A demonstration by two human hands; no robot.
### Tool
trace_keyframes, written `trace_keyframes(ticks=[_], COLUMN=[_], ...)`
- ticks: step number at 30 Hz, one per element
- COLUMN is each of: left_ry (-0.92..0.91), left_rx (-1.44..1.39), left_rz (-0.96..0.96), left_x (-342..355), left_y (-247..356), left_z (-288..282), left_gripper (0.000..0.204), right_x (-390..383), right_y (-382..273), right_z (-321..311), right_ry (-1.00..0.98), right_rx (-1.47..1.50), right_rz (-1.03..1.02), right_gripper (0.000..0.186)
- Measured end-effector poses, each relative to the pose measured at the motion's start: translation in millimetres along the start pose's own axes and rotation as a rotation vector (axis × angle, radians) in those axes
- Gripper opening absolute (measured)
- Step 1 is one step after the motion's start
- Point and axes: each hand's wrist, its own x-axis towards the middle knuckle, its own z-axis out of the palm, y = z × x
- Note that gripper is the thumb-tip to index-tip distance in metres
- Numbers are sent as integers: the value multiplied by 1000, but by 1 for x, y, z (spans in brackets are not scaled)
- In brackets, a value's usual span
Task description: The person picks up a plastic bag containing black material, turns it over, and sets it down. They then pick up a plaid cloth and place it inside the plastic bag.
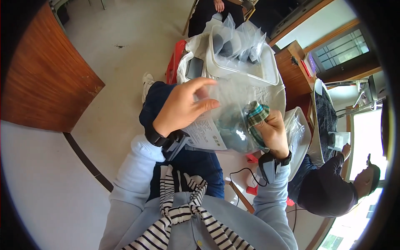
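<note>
A clear plastic bag (231, 93) lies in front of me between my two hands. Bunched in my right hand (273, 134) is a green plaid cloth (257, 111), its folds sticking out past the closed fingers beside the bag. Bluish-green material shows through the lower part of the plastic; whether it joins the plaid cloth I cannot tell. My left hand (183, 106) is at the bag's left side, thumb and forefinger apart with a gap between them. Below it is a white printed sheet (204, 134), partly overlapped by the plastic.
A white tub (266, 77) with several filled clear bags (239, 41) stands beyond the bag. A dark phone (194, 68) lies on the pale cloth left of it. At right, another white tray (301, 139) holds plastic packaging. A co-worker (325, 185) sits at far right; another person (208, 14) sits beyond the tub.
</note>
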Motion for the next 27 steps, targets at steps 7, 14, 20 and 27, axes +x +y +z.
trace_keyframes(ticks=[7,14,20,27], left_ry=[-56,-75,-134,89], left_rx=[-153,-545,-467,-527], left_rz=[-133,-90,-218,-269], left_x=[-11,6,6,1], left_y=[18,41,52,41], left_z=[-5,5,2,-6], left_gripper=[29,27,25,20], right_x=[-2,1,-8,-106], right_y=[0,-26,-1,64], right_z=[-19,-11,-35,-146], right_ry=[-11,-137,-14,696], right_rx=[-45,-203,-247,780], right_rz=[27,-26,-45,-292], right_gripper=[16,16,15,70])
